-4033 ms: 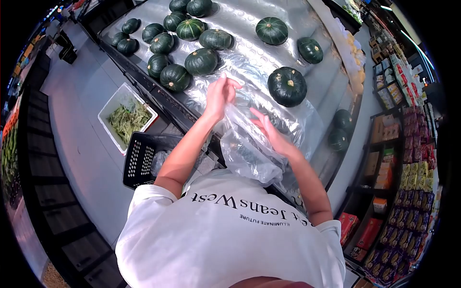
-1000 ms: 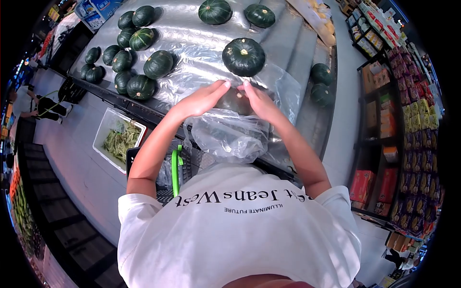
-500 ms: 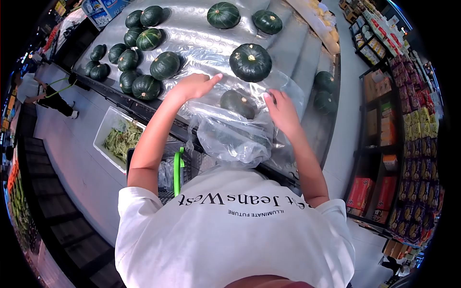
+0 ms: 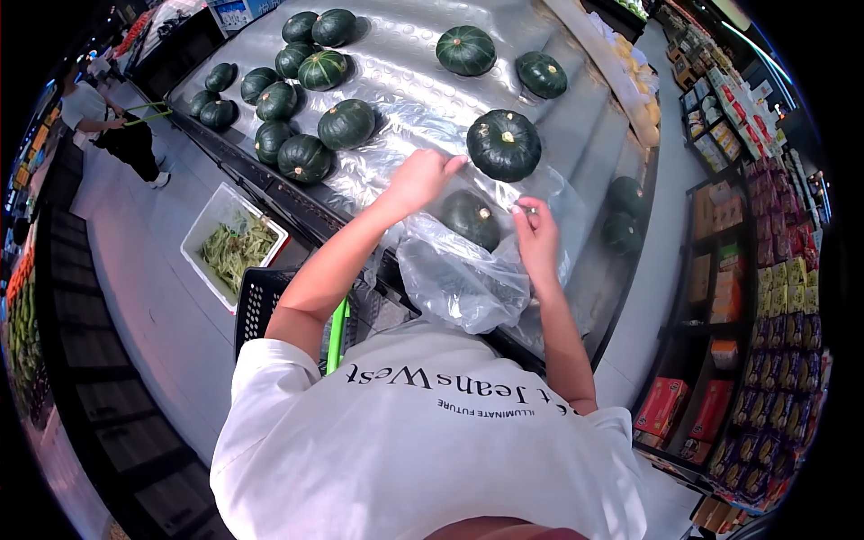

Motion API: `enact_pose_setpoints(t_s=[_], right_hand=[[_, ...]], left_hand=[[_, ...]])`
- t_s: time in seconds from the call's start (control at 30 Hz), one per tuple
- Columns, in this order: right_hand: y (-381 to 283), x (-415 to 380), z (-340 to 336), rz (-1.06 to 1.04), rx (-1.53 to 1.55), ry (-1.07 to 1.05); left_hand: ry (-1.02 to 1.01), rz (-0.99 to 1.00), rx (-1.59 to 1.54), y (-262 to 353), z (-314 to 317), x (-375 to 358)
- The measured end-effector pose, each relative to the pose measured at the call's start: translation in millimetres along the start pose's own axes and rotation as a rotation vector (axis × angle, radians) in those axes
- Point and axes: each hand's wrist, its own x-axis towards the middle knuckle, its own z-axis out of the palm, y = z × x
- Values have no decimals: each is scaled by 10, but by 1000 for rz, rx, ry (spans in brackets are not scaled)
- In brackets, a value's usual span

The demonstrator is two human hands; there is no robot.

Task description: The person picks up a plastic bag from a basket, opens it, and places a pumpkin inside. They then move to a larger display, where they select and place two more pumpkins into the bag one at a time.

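Note:
A dark green pumpkin shows inside a clear plastic bag at the display's front edge. On the bag's left side, my left hand is closed round the film, thumb pointing toward a larger pumpkin just beyond the bag. My right hand pinches the bag's film on the other side, fingertips close to that larger pumpkin. Neither hand touches the larger pumpkin. Thin film partly blurs the bagged pumpkin's outline.
Several more pumpkins sit on the stepped metal display. Below its left edge stand a white bin of leafy scraps and a shopping basket with a green handle. A person stands in the left aisle; shelves line the right.
The view has shifted, so the display appears lower and farther right. My left hand's fingers have curled in more, and the fingers of my right hand have closed together on the film.

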Motion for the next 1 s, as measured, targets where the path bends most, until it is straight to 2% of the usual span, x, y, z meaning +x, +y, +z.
enact_pose_setpoints(t_s=[0.2,0.27,0.4,0.57,0.7,0.83,0.93,1.0], right_hand=[[-438,125,-325,41,107,264],[-492,175,-459,-60,130,335],[-601,291,-659,-171,64,418],[-448,324,-667,-81,-146,361],[-392,304,-621,-122,-240,349],[-675,242,-531,-151,-214,402],[-864,238,-398,-330,-87,450],[-1045,223,-204,-352,63,315]], left_hand=[[203,35,-234,197,-202,148],[224,61,-260,397,-356,138],[145,120,-237,578,-468,111],[109,209,-73,146,-219,149],[175,140,-158,-70,-221,33],[424,-23,-286,-139,-369,-125],[640,-180,-620,-483,-364,-170],[692,-342,-882,-641,-358,-238]])
